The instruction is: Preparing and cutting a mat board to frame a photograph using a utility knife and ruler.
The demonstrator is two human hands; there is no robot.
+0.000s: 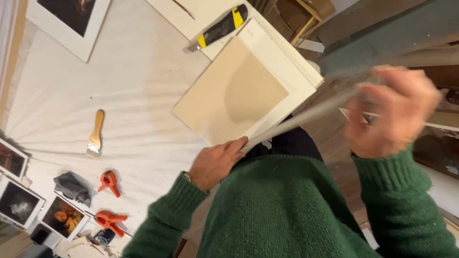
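At frame centre, the left hand (217, 160) pressed flat on the tan board's (234, 93) near corner while the blurred right hand (389, 112), fingers closed, gripped a long thin strip (306, 117) along its edge, seemingly mid-trimming.

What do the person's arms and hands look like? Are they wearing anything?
Both arms are covered by a thick, dark green knitted sweater with ribbed cuffs at the wrists. The hands are bare, with no gloves. The left hand shows a bit of something like a watch at the cuff. The right hand is blurred.
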